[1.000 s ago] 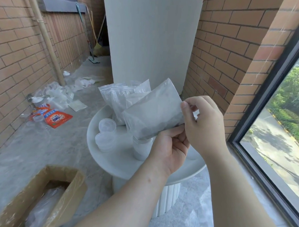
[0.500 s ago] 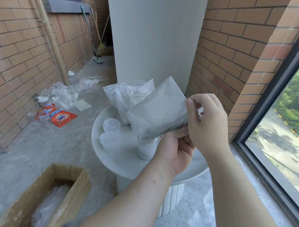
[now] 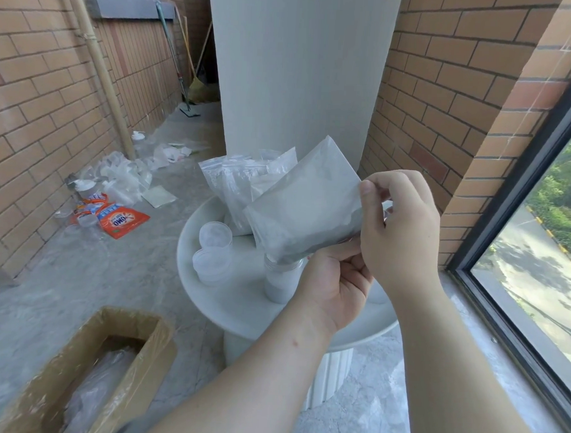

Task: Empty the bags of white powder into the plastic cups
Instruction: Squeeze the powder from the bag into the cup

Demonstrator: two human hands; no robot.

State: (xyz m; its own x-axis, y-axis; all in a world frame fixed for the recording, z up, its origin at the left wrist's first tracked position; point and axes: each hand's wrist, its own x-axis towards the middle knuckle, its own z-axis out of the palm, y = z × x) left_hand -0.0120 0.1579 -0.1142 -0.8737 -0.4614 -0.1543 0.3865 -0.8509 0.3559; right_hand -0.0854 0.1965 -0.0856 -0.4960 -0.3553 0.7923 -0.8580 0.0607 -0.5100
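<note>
- Clear plastic bag of white powder (image 3: 306,204): left hand (image 3: 333,284) fingers clasp its lower edge, right hand (image 3: 398,227) fingers pinch its near corner.
- Clear plastic cup (image 3: 279,281) just below the left fingers, on round white surface (image 3: 241,309).
- Risk — bag pops open off-centre; powder misses the cup.

Bright daylight, sharp focus, wide-angle edge distortion

The round white table (image 3: 237,309) bears plastic cups (image 3: 215,237) and piled bags (image 3: 240,181).
</note>
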